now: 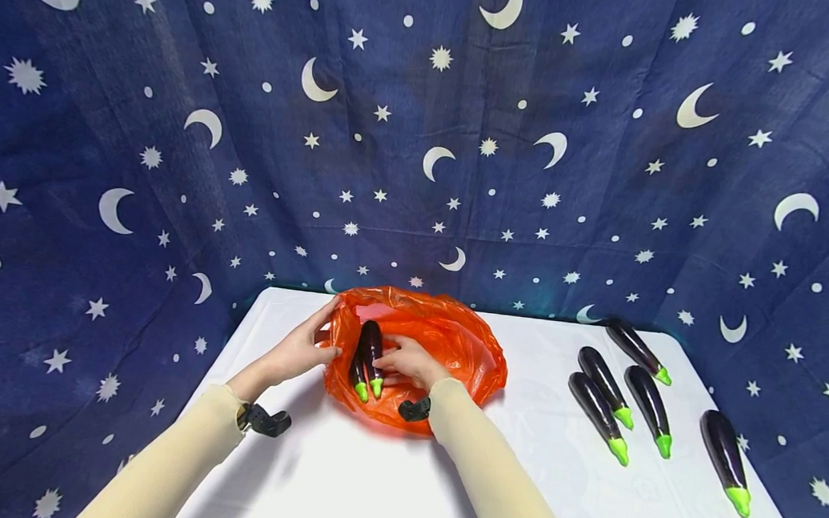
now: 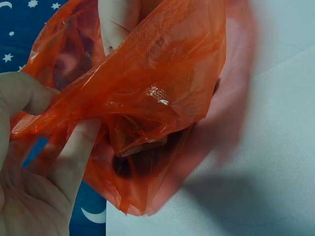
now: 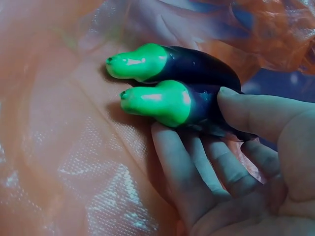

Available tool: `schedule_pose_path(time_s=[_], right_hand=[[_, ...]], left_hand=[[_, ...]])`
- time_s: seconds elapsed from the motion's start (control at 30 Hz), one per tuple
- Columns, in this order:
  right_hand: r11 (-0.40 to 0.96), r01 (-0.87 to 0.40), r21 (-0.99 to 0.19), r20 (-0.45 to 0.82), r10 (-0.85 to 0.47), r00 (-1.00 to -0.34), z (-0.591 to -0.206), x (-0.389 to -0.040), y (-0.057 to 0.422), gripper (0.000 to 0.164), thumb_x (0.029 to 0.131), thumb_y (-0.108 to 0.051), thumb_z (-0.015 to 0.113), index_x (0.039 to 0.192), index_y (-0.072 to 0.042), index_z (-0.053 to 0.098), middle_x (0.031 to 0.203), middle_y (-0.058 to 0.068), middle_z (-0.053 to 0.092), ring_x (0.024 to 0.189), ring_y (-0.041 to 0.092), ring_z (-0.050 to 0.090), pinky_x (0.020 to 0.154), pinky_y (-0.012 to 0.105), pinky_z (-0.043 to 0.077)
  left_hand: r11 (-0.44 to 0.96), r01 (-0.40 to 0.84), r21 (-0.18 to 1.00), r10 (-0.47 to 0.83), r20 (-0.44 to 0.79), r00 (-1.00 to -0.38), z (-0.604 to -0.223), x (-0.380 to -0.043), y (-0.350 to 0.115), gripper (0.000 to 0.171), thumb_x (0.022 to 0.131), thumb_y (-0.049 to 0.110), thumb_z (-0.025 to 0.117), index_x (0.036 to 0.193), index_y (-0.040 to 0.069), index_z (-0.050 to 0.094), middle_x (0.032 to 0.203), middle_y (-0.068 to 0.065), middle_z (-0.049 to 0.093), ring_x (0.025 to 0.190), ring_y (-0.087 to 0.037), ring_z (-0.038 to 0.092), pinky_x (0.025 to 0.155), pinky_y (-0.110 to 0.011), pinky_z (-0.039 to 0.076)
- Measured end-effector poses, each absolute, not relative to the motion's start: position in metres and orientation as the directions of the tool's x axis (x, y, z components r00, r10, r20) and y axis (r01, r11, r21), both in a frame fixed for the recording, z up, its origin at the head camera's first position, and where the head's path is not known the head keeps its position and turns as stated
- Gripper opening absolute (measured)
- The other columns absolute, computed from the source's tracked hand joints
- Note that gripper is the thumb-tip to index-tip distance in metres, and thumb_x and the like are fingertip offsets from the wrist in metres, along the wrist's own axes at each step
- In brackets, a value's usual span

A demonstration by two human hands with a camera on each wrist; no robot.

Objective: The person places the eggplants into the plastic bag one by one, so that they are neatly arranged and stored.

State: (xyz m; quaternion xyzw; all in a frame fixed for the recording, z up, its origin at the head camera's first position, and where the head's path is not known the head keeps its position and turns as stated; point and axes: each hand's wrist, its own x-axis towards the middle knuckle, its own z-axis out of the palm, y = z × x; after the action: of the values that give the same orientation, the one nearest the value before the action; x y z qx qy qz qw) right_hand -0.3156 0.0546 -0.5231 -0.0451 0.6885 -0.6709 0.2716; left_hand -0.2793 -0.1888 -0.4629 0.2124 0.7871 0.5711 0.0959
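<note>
An orange plastic bag [image 1: 452, 338] lies open on the white table [image 1: 341, 479]. Inside it lie two purple eggplants with green stems [image 1: 370, 359], side by side. My right hand [image 1: 410, 363] is inside the bag and holds the nearer eggplant [image 3: 197, 105] between thumb and fingers; the other eggplant [image 3: 197, 64] lies against it. My left hand [image 1: 303, 347] pinches the bag's left rim [image 2: 74, 105] between thumb and forefinger, holding it up.
Several more eggplants [image 1: 599, 404] lie on the right side of the table, one [image 1: 724, 457] near the right edge. A dark blue cloth with moons and stars [image 1: 423, 131] hangs behind and around the table.
</note>
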Motion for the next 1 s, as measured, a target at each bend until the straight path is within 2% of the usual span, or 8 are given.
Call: schedule_pose_path(time_s=[0.27,0.47,0.77,1.0], right_hand=[[0.129,0.281,-0.951,-0.309,-0.404,-0.861,-0.526,-0.314,0.051,0.063,0.093,-0.002,0.071,0.15,-0.001,0.045,0.119,0.017,0.065,0.094,0.028,0.072,0.077,0.046,0.061],[0.145,0.279,-0.949,-0.315,-0.404,-0.859,-0.528,-0.315,0.05,0.057,0.094,-0.005,0.071,0.146,0.0,0.049,0.111,0.015,0.069,0.092,0.025,0.071,0.077,0.045,0.061],[0.165,0.262,-0.951,-0.309,-0.45,-0.838,-0.522,-0.315,0.051,0.052,0.096,-0.004,0.066,0.145,0.003,0.052,0.115,0.02,0.069,0.099,0.036,0.07,0.084,0.049,0.059],[0.178,0.261,-0.949,-0.314,-0.446,-0.838,-0.513,-0.314,0.061,0.053,0.097,-0.003,0.064,0.148,0.004,0.049,0.118,0.026,0.067,0.102,0.044,0.068,0.085,0.051,0.058]], left_hand=[[0.272,0.231,0.934,0.442,0.092,-0.892,-0.464,-0.28,-0.189,0.097,0.09,-0.005,0.065,0.166,0.019,0.011,0.164,-0.014,0.03,0.136,-0.043,0.048,0.097,-0.042,0.054],[0.269,0.237,0.934,0.444,0.099,-0.891,-0.464,-0.28,-0.189,0.097,0.09,-0.007,0.064,0.166,0.019,0.011,0.164,-0.015,0.031,0.135,-0.043,0.048,0.097,-0.041,0.053],[0.265,0.227,0.937,0.44,0.092,-0.893,-0.465,-0.281,-0.19,0.097,0.089,-0.006,0.065,0.166,0.019,0.012,0.164,-0.014,0.031,0.136,-0.043,0.048,0.096,-0.039,0.054],[0.281,0.226,0.933,0.433,0.087,-0.897,-0.466,-0.28,-0.191,0.098,0.088,-0.006,0.065,0.166,0.02,0.011,0.164,-0.014,0.03,0.136,-0.043,0.047,0.095,-0.039,0.054]])
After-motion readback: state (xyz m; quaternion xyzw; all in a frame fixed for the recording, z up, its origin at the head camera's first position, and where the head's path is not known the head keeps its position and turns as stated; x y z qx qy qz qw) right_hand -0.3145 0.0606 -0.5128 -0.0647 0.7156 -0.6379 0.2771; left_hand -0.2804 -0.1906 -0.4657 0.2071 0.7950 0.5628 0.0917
